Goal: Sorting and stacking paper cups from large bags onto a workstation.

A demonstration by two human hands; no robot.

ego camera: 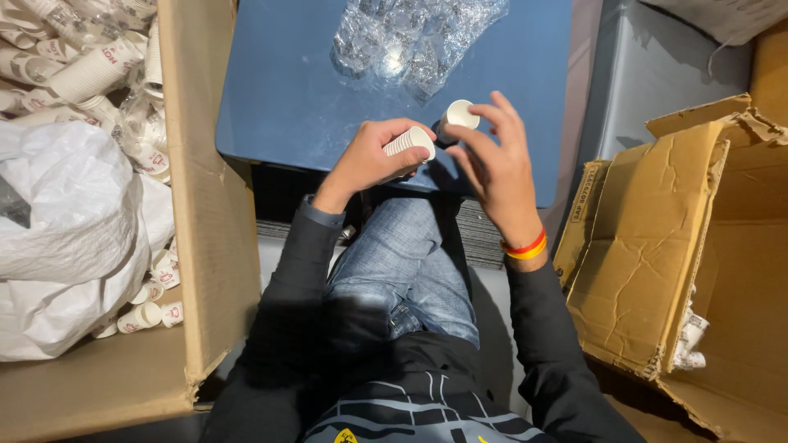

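Observation:
My left hand is closed around a short stack of small white paper cups, lying sideways with the open rim to the right. My right hand holds a single white paper cup between thumb and fingertips, just to the right of the stack and slightly apart from it. Both hands hover over the near edge of a blue tabletop. A red and yellow band circles my right wrist.
Crumpled clear plastic wrap lies on the blue table's far side. A big cardboard box on the left holds many loose paper cups and a white plastic bag. An open cardboard box stands at the right.

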